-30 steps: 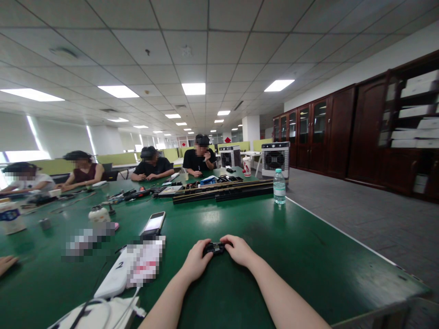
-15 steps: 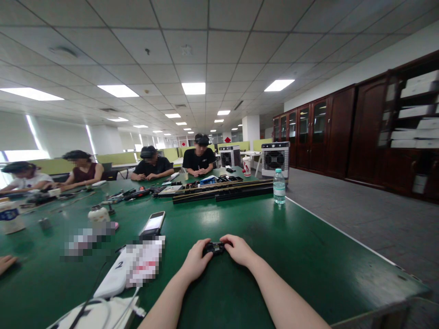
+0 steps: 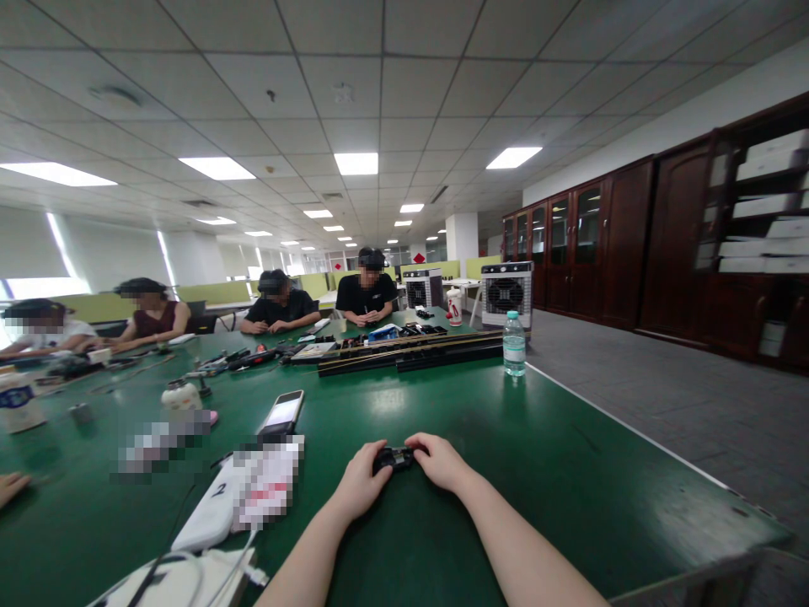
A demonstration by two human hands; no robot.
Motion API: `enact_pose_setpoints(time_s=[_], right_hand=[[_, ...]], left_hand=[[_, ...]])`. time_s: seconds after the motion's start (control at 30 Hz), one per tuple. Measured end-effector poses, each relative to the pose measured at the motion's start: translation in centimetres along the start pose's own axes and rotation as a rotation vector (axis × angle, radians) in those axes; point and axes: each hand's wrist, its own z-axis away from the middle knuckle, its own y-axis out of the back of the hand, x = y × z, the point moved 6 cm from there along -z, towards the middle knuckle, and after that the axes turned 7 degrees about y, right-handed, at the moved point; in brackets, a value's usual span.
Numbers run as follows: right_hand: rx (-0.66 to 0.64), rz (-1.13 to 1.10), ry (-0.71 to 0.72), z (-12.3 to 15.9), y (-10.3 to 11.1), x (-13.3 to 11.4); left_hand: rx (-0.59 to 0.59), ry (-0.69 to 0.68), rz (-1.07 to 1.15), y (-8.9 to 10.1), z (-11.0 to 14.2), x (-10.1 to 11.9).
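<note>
A small black device (image 3: 398, 458) with a lighter patch in its middle is held between my two hands, low over the green table (image 3: 556, 472). My left hand (image 3: 365, 480) grips its left end, thumb on the near side and fingers at the far side. At the opposite end, my right hand (image 3: 438, 459) pinches it between thumb and fingers. The device is too small and dark to tell its exact kind. Parts of both its ends are hidden by my fingers.
Left of my arms lie a white power bank (image 3: 208, 506), a phone (image 3: 284, 413) and white cables (image 3: 237, 573). A water bottle (image 3: 514, 346) stands near the right edge. Long black bars (image 3: 417, 354) lie across the table. Several people sit beyond; another person's hand (image 3: 11, 487) shows at left.
</note>
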Motion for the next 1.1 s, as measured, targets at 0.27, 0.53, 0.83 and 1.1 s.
enact_pose_setpoints(time_s=[0.27,0.53,0.83,1.1], right_hand=[[0.003,0.006,0.007,-0.03,-0.04,-0.02],[0.003,0.014,0.002,0.08,0.06,-0.19],[0.002,0.013,0.009,0.13,0.11,-0.24],[0.005,0.006,0.011,0.15,0.10,-0.18]], left_hand=[[-0.003,0.010,0.000,0.17,0.19,0.52],[0.000,0.024,0.008,0.09,0.15,0.33],[-0.002,0.032,0.005,0.18,0.22,0.39],[-0.001,0.045,-0.005,0.19,0.24,0.41]])
